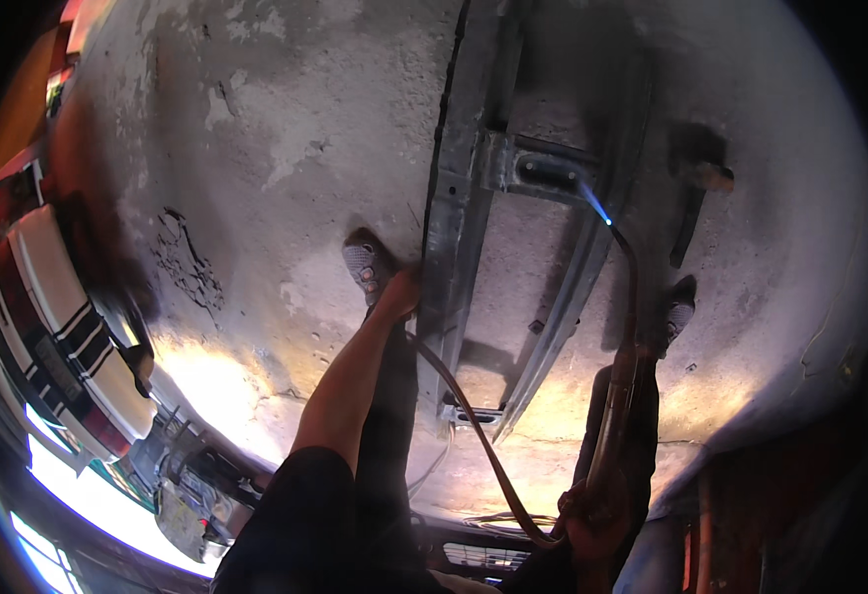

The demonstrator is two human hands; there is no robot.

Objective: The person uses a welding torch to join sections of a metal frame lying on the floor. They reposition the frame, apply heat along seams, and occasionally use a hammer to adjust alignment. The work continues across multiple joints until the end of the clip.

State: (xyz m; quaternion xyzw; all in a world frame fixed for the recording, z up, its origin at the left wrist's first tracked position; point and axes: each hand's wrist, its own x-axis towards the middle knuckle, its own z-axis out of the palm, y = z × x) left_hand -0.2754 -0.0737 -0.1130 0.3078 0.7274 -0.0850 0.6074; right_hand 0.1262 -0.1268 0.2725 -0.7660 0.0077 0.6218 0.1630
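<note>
A lit gas torch point(620, 396) is held in my right hand point(592, 525), low at the right, with the fingers closed around its handle. Its long thin tube reaches forward and bends at the tip, where a blue flame point(597, 203) points at the crosspiece point(553, 170) of a grey metal frame point(444, 238). My left hand point(402, 292) grips the outer edge of the frame's left rail; its fingertips are hidden. A brown hose point(479, 421) loops from beside my left leg to the torch handle.
My shoes point(365, 262) stand either side of the frame on a worn concrete floor point(286, 129). Right of the frame lies a dark, hammer-like tool with a brownish end point(714, 178). At the left is a white and dark striped vehicle part point(68, 337). A grille point(483, 556) is near the bottom.
</note>
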